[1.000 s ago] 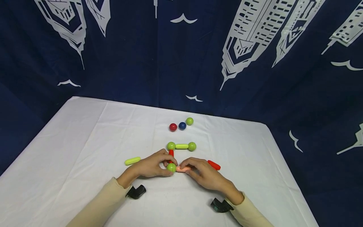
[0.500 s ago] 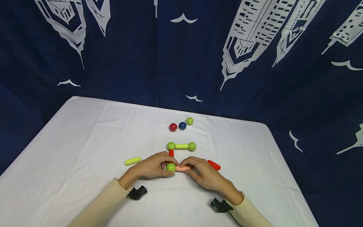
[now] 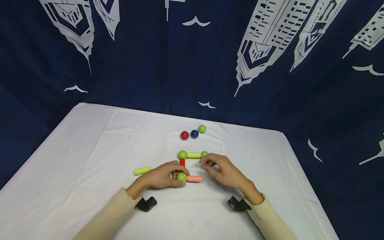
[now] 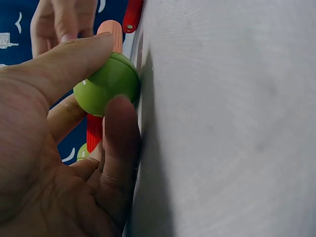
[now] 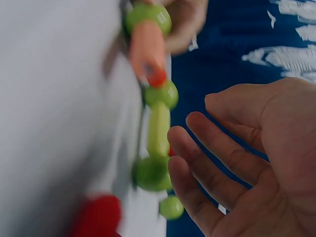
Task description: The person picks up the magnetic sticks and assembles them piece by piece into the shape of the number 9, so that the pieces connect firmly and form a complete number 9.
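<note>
My left hand [image 3: 166, 175] holds a green ball [image 3: 181, 177] between thumb and fingers at the near corner of a rod-and-ball piece. A pink rod [image 3: 195, 179] points right from that ball, its far end free. A red rod [image 3: 182, 162] runs back from it to another green ball [image 3: 182, 154], which a yellow-green rod [image 3: 193, 155] links to a third green ball [image 3: 204, 154]. Over the right side of this piece hovers my right hand [image 3: 225, 170], fingers loosely bent and nothing in them; its fingertips overlap the third ball in the head view.
At the back of the white-covered table [image 3: 90, 133] lie a red ball [image 3: 184, 135], a blue ball [image 3: 194, 134] and a green ball [image 3: 202, 129]. A loose yellow-green rod [image 3: 142, 171] is beside my left wrist. My right hand hides a loose red rod [image 5: 98, 217] from the head view.
My right hand has let go of the pink rod and moved back and to the right. The left hand stays on the near green ball.
</note>
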Motion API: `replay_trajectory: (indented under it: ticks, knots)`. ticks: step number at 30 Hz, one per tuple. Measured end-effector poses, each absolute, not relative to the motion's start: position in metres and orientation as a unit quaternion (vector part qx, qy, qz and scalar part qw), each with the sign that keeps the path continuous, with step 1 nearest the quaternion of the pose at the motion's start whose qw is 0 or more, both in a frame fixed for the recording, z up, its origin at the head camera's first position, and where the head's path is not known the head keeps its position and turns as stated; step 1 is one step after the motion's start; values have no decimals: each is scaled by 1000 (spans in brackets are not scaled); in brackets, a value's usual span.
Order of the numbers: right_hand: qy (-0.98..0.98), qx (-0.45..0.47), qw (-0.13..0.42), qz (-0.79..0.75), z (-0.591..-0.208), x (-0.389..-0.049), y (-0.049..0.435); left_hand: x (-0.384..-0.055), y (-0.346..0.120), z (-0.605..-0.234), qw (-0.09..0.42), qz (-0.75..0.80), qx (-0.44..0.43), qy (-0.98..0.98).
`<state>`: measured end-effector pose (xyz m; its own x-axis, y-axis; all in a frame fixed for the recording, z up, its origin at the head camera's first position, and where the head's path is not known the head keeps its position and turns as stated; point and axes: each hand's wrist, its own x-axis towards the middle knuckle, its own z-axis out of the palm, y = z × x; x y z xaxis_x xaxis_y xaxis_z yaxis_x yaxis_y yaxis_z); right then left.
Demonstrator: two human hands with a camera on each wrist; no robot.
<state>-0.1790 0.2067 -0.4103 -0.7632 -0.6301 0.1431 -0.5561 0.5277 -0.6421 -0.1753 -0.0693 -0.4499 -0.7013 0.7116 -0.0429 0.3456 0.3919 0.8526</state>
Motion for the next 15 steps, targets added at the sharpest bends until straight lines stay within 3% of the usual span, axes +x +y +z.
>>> replay_trajectory:
  ticks: [8, 15]
  knots:
    - [891, -295, 39, -343, -401, -236, 218, -175, -70, -450, 216, 448, 317, 808]
    - [904, -232, 100, -346, -413, -282, 220, -176, -70, -452, 211, 446, 319, 809]
